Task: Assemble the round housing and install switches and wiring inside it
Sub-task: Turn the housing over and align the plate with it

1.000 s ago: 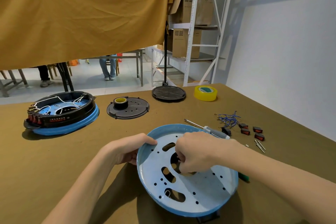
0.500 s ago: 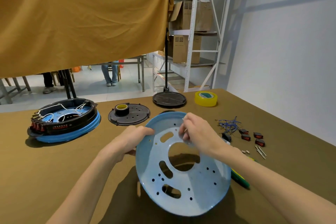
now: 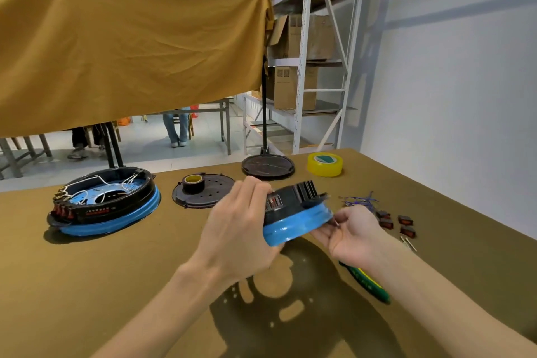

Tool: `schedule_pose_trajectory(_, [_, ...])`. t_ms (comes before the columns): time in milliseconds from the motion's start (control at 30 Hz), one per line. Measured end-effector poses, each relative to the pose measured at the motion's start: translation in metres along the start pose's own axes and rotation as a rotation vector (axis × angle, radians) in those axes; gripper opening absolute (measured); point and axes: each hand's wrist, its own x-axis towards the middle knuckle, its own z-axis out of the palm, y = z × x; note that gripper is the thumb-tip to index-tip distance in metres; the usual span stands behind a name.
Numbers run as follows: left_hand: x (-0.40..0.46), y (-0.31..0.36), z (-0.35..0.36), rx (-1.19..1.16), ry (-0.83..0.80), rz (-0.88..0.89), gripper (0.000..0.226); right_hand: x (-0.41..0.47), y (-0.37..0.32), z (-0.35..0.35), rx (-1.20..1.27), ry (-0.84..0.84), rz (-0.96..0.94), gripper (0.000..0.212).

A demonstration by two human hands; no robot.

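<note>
On the far left of the counter [image 3: 87, 285] sits a finished housing [image 3: 106, 206], a black ring on a blue base, with white wires [image 3: 84, 193] lying inside it. Another housing [image 3: 296, 216] is held up in the air, tilted. The left hand [image 3: 241, 229] wraps around its left side. The right hand [image 3: 353, 234] holds its right edge from below, fingers curled.
</note>
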Motion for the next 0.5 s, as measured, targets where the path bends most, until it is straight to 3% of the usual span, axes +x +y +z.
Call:
schedule_pose_trajectory(167, [-0.029, 0.019, 0.017, -0.107, -0.129, 0.074, 0.074, -0.006, 0.008, -0.034, -0.085, 0.217, -0.048, 0.021])
schedule_pose_trajectory(300, [-0.045, 0.035, 0.032, -0.341, -0.244, 0.120, 0.036, -0.005, 0.012, -0.051, -0.149, 0.334, -0.100, 0.028])
schedule_pose_trajectory(500, [-0.058, 0.050, 0.050, -0.471, -0.329, 0.087, 0.040, 0.010, 0.024, -0.058, -0.346, 0.440, -0.120, 0.045])
